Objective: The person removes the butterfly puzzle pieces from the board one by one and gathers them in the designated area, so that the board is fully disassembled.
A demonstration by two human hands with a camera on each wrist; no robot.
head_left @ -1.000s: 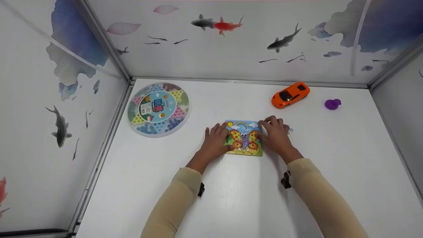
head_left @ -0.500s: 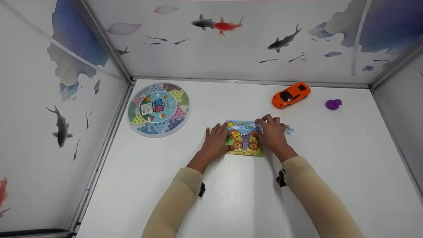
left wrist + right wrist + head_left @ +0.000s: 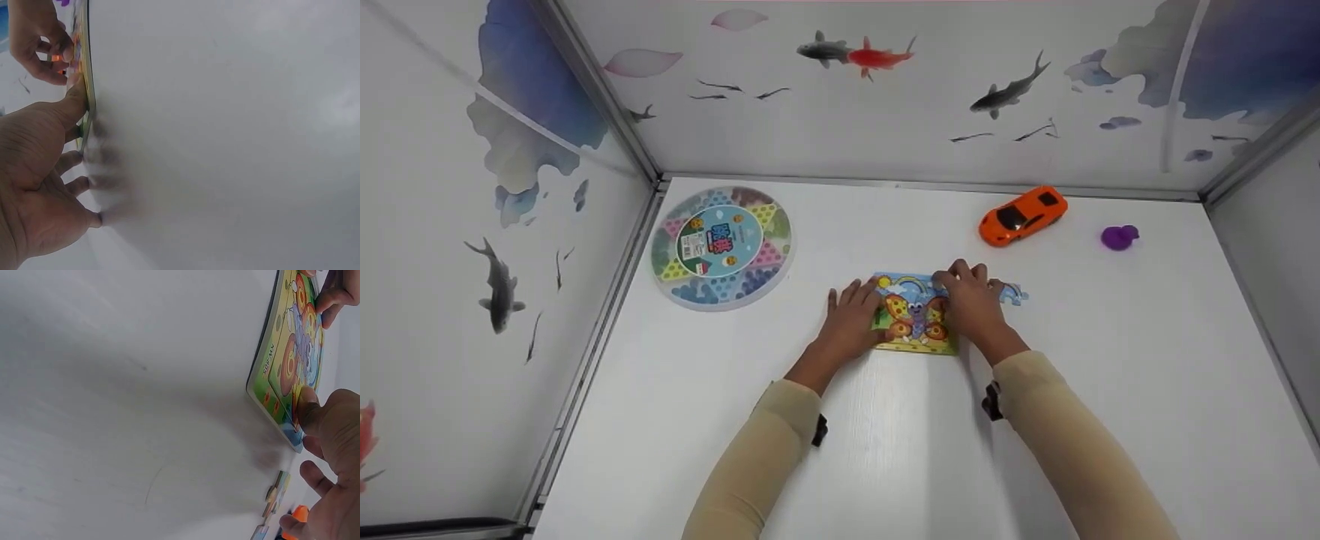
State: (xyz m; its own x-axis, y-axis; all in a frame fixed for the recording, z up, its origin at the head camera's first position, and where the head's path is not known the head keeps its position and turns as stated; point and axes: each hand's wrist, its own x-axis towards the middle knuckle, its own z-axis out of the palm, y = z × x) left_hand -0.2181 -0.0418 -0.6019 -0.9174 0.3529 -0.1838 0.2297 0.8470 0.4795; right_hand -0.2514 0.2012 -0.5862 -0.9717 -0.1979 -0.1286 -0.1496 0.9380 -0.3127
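A square butterfly jigsaw puzzle lies flat on the white table, rainbow and sun along its far side. My left hand rests at its left edge, fingers fairly straight and spread. In the left wrist view, the left thumb lies on the puzzle's rim, the other fingertips beside it on the table. My right hand is over the puzzle's far right part, index finger and thumb bent onto it. In the right wrist view, the right thumb presses on a yellow printed part; the index fingertip is hidden.
Loose puzzle pieces lie just right of the right hand. Behind are an orange toy car and a small purple duck. A round Chinese checkers set sits at the far left. Printed panels wall the table.
My right hand has shifted left over the puzzle, with its index finger farther in from the right corner. More of the loose pieces shows beside it. The left hand keeps its place.
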